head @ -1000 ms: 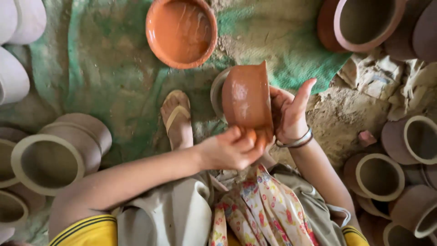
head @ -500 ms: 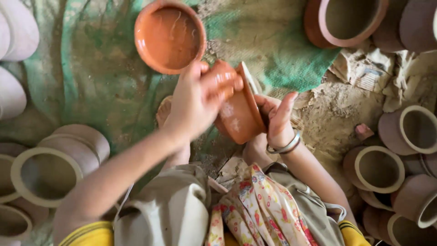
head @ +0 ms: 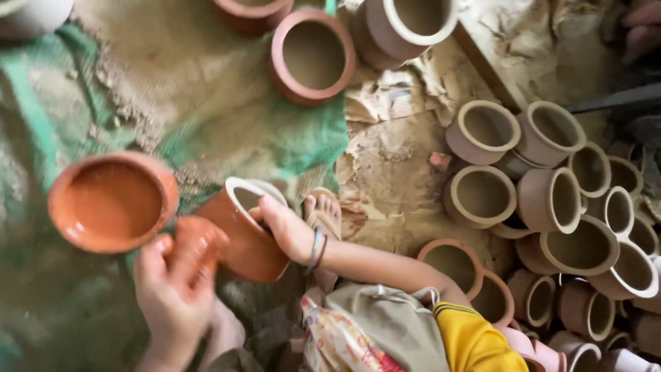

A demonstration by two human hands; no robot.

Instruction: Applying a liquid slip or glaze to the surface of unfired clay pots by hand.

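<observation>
Gripping the rim of a tilted orange clay pot, the right hand, bangles at its wrist, has its fingers curled over the pale lip, and the pot leans on its side on the ground just before a sandalled foot. The left hand is closed around a wet orange cloth that touches the pot's wall, just beside a shallow bowl of orange slip on the green mesh sheet. Unpainted pale pots crowd together on the right, near the person's yellow sleeve
</observation>
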